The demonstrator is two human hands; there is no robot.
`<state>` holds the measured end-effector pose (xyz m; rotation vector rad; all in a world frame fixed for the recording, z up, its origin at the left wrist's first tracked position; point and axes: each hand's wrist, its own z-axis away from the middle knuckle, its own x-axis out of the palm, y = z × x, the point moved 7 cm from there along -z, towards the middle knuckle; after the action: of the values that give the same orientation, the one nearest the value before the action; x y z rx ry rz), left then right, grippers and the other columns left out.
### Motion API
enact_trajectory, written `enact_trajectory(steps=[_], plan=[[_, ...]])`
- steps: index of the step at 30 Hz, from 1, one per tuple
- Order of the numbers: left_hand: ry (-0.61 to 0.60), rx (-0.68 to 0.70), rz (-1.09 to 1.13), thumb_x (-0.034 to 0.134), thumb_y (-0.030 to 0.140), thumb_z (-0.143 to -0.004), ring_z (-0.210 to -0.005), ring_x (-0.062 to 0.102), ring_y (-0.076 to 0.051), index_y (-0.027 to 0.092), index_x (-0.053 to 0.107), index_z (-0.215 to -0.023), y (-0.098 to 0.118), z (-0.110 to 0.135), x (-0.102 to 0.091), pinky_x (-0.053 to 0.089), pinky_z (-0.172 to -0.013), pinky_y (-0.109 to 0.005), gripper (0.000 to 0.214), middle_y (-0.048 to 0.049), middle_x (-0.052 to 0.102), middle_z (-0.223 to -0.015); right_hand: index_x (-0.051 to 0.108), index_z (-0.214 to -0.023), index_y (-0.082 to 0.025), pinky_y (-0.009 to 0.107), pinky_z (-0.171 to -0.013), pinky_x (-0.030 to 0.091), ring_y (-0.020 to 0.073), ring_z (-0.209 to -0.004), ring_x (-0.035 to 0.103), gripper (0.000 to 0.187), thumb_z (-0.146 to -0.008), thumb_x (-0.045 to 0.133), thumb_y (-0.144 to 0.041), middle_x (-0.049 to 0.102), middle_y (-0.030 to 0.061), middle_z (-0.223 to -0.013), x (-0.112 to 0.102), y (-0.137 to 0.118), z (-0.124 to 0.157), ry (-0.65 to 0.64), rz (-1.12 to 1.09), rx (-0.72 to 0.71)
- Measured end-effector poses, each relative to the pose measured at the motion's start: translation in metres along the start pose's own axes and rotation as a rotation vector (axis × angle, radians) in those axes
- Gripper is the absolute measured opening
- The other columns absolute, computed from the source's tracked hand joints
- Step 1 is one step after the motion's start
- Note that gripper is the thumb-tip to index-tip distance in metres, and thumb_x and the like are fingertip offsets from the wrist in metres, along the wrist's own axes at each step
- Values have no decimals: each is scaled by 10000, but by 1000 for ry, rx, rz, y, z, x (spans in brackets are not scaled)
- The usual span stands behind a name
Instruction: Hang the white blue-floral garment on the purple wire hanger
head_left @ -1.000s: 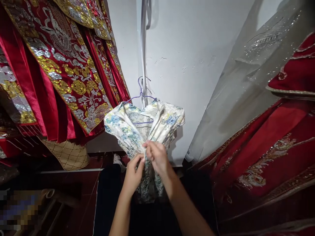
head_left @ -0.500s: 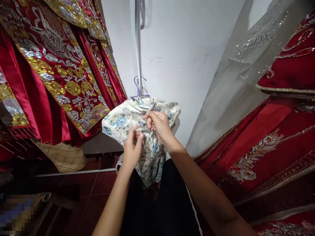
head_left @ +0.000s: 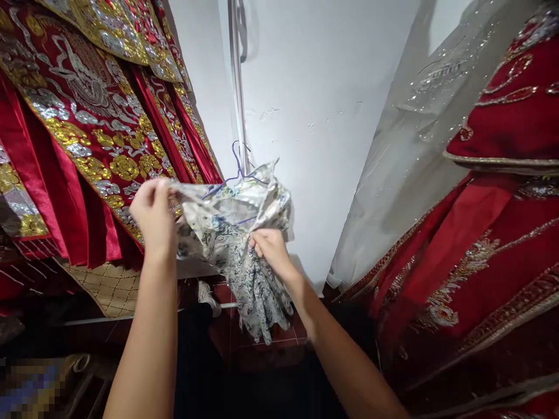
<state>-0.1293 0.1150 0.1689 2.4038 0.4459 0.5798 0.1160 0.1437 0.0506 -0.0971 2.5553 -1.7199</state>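
Both hands grasp the floral garment (head_left: 253, 279) in the head view. Left hand (head_left: 152, 206), blurred, has an edge pinched well out to the side, the cloth stretched between it and the purple hanger (head_left: 240, 173); the right hand (head_left: 267, 243) pinches the front near its middle. The garment hangs ahead, to the right of the left hand and under the right, its long axis running down from the hanger. Nearer its body is the right hand. The left forearm (head_left: 155, 326) rises nearly upright; the right forearm (head_left: 336, 349) slants inward from the lower right.
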Motion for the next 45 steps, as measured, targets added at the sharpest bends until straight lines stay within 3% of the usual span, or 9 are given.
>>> enact_trajectory(steps=[5,8,12,20,25,32,36,40,45], plan=[[310,-543,399,506,190,-895,-534,444,-76,178,434,-654,-105,78,-71,467,-625,-213,252,44,426,-594,597,-562,-169,216,-418,257,73,-343,361,265,-798,516,-260,451,-53,-372,39,26,57,2,-281,89],[434,-809,496,535,189,-879,-655,567,-107,171,546,-763,-139,168,-66,527,-750,-268,117,9,525,-656,582,-587,-175,218,-426,253,70,-348,335,303,-847,518,-317,427,-60,-371,41,47,85,130,-388,169],[320,-784,337,658,261,-835,-788,605,-127,162,642,-903,-131,227,-37,504,-777,-254,121,-31,629,-860,589,-593,-169,229,-444,236,67,-368,303,332,-865,544,-353,415,-58,-379,9,63,104,206,-351,214],[-47,-402,127,571,393,-931,-882,571,-152,191,626,-917,-33,211,24,454,-828,-246,210,-25,599,-932,531,-628,-192,240,-541,329,110,-560,410,360,-834,645,-463,455,-42,-571,-45,45,110,453,-70,136],[-409,-340,39,540,319,-949,-965,598,-203,198,664,-906,8,229,64,465,-881,-304,178,-59,639,-978,694,-1022,-212,328,-828,484,222,-938,627,571,-906,415,-696,689,72,-960,-15,52,115,137,-371,258],[-401,-383,-9,539,367,-940,-1213,547,-276,299,680,-1103,-19,225,32,412,-1055,-402,226,-69,610,-1248,698,-1030,-227,330,-757,498,217,-840,646,348,-870,615,-524,690,56,-881,16,41,133,-246,-515,388],[-732,-573,-12,433,483,-964,-1089,605,-289,268,654,-1186,-50,247,14,465,-970,-394,380,-83,665,-1135,684,-821,-189,273,-651,453,171,-701,592,108,-722,725,-200,655,10,-765,3,23,112,-371,-163,257],[-1018,-579,-220,549,478,-900,-804,625,-257,218,684,-870,-61,259,0,486,-729,-326,295,-40,683,-839,690,-800,-180,286,-705,465,194,-773,617,108,-737,616,-131,687,34,-817,-24,-12,48,-248,171,-81],[-782,-321,-535,547,467,-901,-627,507,-155,199,596,-800,-49,188,-10,365,-603,-238,290,25,543,-661,617,-1167,-189,272,-864,462,199,-1019,618,346,-833,537,-231,675,73,-1168,-47,-25,-54,115,346,-296]])
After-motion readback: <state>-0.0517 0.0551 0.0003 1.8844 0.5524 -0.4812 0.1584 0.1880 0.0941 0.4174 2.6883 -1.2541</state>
